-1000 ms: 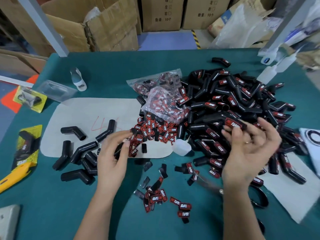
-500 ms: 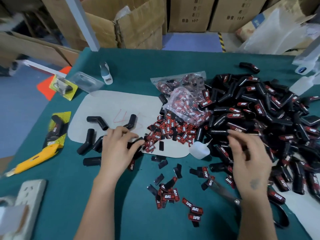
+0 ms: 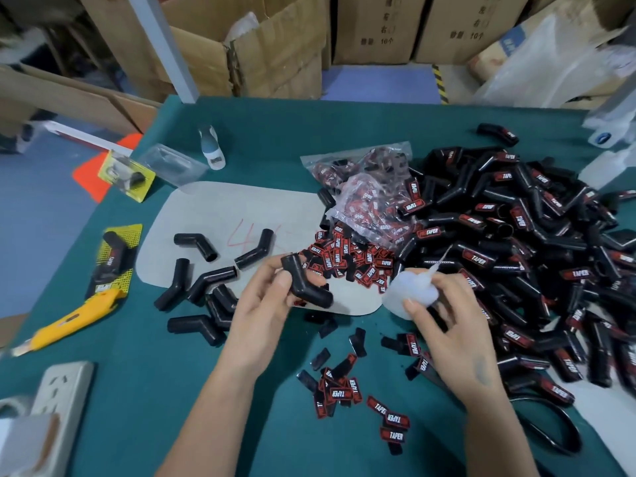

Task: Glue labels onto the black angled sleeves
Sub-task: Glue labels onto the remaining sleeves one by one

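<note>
Left hand (image 3: pixel 265 301) grips a bare black angled sleeve (image 3: pixel 304 285), fingers and thumb curled round it, lifted just above the counter (image 3: pixel 172 390). Right hand (image 3: pixel 454 335) holds a small translucent glue bottle (image 3: pixel 411 292), fingers wrapped on its body, thin nozzle pointing up and right toward the pile. Sleeve and bottle near each other, not touching.

Unlabelled sleeves (image 3: pixel 203 287) lie in a loose group left of the left hand, partly on a grey sheet (image 3: pixel 223 208) with red marks written on it. Big heap of labelled sleeves (image 3: pixel 516 242) fills the right side of the counter, red-black TAPER labels showing. Loose labels (image 3: pixel 347 259) piled between sheet and heap, just beyond the hands; a second scatter of labels (image 3: pixel 344 390) sits near the wrists. Clear bags of labels (image 3: pixel 371 187) rest against the heap.

Yellow utility knife (image 3: pixel 72 321) at left edge, beside a yellow card (image 3: pixel 118 256) carrying a black sleeve. White power strip (image 3: pixel 62 401) at lower left. Small white bottle (image 3: pixel 211 148) lying farther back. Cardboard boxes (image 3: pixel 275 46) behind the counter.
</note>
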Demonstrator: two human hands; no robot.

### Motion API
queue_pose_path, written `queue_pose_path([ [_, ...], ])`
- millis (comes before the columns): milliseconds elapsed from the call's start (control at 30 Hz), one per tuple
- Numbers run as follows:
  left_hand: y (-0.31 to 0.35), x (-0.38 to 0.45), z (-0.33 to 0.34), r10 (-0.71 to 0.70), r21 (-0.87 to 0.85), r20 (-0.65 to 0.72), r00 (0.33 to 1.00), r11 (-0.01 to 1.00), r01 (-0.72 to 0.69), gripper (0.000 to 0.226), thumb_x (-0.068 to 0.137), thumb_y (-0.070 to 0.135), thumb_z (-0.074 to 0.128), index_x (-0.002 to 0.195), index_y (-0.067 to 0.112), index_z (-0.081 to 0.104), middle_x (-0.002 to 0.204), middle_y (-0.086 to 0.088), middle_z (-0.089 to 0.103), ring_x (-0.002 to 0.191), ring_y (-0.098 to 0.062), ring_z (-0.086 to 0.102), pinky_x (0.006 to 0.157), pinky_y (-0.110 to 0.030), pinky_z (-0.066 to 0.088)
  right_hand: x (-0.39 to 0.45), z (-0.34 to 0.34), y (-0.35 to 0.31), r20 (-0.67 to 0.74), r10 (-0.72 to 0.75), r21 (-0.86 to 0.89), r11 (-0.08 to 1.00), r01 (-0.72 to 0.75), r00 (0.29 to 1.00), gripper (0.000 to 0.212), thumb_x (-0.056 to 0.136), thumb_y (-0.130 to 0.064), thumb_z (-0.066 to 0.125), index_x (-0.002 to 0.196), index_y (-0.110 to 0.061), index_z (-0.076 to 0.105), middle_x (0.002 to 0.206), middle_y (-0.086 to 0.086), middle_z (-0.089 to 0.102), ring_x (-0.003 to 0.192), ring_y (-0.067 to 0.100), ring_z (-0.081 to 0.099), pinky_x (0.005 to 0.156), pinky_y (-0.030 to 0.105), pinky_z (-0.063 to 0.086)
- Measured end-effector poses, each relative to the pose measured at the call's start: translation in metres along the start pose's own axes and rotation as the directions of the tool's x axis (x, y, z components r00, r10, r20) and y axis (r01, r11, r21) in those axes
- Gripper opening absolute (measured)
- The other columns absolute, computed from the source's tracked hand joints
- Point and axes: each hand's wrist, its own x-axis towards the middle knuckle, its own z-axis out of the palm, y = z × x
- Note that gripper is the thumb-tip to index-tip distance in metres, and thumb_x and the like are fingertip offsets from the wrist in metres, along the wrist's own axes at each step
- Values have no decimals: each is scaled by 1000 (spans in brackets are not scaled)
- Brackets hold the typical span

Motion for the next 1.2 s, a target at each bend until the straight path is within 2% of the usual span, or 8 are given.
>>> queue_pose_path([
  [133, 2, -3, 16, -87, -282, 104, 991, 953, 113, 32, 103, 20, 53, 131, 6, 59, 109, -14, 76, 102, -24, 73, 85, -30, 59, -8, 3, -8, 150, 37, 545, 831, -114, 988, 34, 96, -46, 71, 127, -36, 63, 127, 3, 71, 115, 30, 73, 94, 28, 58],
  [267, 3, -4, 19, -48, -311, 200, 979, 944, 110, 39, 101, 22, 69, 136, 8, 61, 120, -14, 72, 116, -30, 69, 98, -40, 57, -10, 4, -11, 131, 84, 545, 826, -143, 988, 54, 85, -55, 81, 134, -38, 64, 123, 9, 72, 106, 34, 74, 88, 36, 62],
  [400, 2, -5, 18, -41, -303, 199, 979, 948, 101, 34, 95, 17, 76, 128, 14, 67, 122, -11, 73, 124, -29, 66, 103, -43, 55, -8, 2, -13, 30, 151, 591, 794, -140, 988, 47, 75, -50, 88, 117, -35, 72, 113, 7, 75, 97, 25, 75, 78, 29, 61],
  [600, -4, -5, 28, -159, -329, 66, 985, 928, 172, 41, 75, 34, 95, 100, 13, 71, 99, -14, 76, 84, -22, 78, 75, -25, 64, -7, 8, -16, 84, 139, 716, 680, -157, 987, 28, 93, -35, 75, 120, -29, 70, 116, 3, 73, 108, 33, 74, 78, 33, 63],
  [700, -10, -8, 34, -188, -307, 25, 982, 933, 186, 47, 76, 44, 93, 91, 12, 62, 98, -17, 76, 82, -24, 77, 70, -25, 64, -7, 17, -18, 146, 122, 752, 632, -190, 982, 30, 93, -38, 75, 121, -29, 68, 125, 7, 72, 122, 38, 68, 87, 34, 61],
  [867, -12, -12, 43, -163, -239, 24, 986, 957, 164, 35, 86, 48, 84, 75, 24, 61, 93, -5, 76, 84, -17, 76, 69, -23, 63, -10, 29, -16, 213, 112, 757, 609, -236, 971, 24, 101, -29, 68, 123, -21, 64, 125, 17, 71, 115, 34, 70, 95, 42, 59],
  [1067, -13, -14, 42, -118, -131, -38, 992, 985, 112, 31, 91, 42, 76, 78, 21, 57, 94, -18, 73, 87, -26, 75, 72, -29, 62, -10, 34, -14, 210, 158, 758, 597, -263, 965, 26, 95, -30, 68, 120, -24, 65, 128, 17, 70, 118, 35, 69, 95, 44, 59],
  [1200, -17, -16, 39, -33, 103, -32, 999, 994, 36, 14, 103, 32, 59, 114, 24, 62, 80, -20, 72, 71, -29, 73, 70, -30, 59, -8, 36, -15, 190, 186, 779, 570, -263, 964, 33, 94, -29, 68, 124, -18, 61, 126, 18, 70, 118, 36, 69, 95, 44, 59],
])
